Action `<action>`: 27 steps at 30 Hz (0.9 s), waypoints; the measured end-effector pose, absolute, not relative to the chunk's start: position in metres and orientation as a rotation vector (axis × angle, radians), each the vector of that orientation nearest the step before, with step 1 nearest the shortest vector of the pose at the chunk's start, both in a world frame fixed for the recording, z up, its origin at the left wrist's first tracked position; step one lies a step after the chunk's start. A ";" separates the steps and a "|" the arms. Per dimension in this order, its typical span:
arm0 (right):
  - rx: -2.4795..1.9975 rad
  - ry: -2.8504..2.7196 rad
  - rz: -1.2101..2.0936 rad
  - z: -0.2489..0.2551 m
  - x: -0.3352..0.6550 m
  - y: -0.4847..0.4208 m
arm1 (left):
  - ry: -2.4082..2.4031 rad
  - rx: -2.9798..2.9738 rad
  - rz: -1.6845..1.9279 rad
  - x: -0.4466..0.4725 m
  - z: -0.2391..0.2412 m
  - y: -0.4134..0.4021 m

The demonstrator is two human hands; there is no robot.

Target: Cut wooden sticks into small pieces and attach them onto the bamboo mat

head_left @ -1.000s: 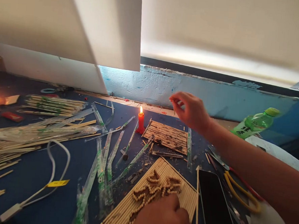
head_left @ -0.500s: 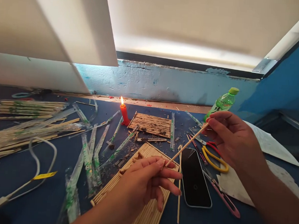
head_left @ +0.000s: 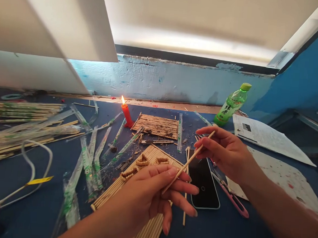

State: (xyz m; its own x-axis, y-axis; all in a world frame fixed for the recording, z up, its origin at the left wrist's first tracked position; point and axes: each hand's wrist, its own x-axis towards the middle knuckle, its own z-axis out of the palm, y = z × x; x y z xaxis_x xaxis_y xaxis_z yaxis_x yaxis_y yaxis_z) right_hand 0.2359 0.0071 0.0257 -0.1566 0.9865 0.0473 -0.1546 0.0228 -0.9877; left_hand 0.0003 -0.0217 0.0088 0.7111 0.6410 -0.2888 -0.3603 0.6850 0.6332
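Note:
A thin wooden stick [head_left: 190, 159], like a disposable chopstick, slants between my two hands. The thumb and fingers of my left hand [head_left: 159, 194] pinch its lower part, with the other fingers spread. My right hand [head_left: 224, 151] pinches the stick near its upper end. Below my left hand lies a flat panel of sticks laid side by side [head_left: 152, 233], partly hidden by the hand. Small ring-shaped pieces [head_left: 142, 161] rest on this panel. A smaller stick panel with dark scorch marks [head_left: 158, 126] lies farther back, and a box cutter [head_left: 157, 142] sits in front of it.
A lit red candle [head_left: 126, 113] stands behind the panels. Plastic chopstick wrappers [head_left: 87, 168], bundled sticks [head_left: 22, 107] and a white cable [head_left: 34, 165] spread across the left. On the right are a phone [head_left: 204, 186], a pink-handled tool [head_left: 237, 204], papers [head_left: 273, 140] and a green bottle [head_left: 231, 105].
My right hand has come down and left, closer to my left hand. The stick has slid through my left fingers, its lower end now sticking out below them. The view has shifted slightly.

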 end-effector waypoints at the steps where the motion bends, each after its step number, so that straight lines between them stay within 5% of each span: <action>1: -0.981 -1.233 1.363 0.025 0.237 0.007 | 0.531 0.575 0.583 0.000 0.009 -0.022; 27: -0.977 -1.217 1.216 0.018 0.250 0.018 | 0.591 0.486 0.597 0.001 0.008 -0.020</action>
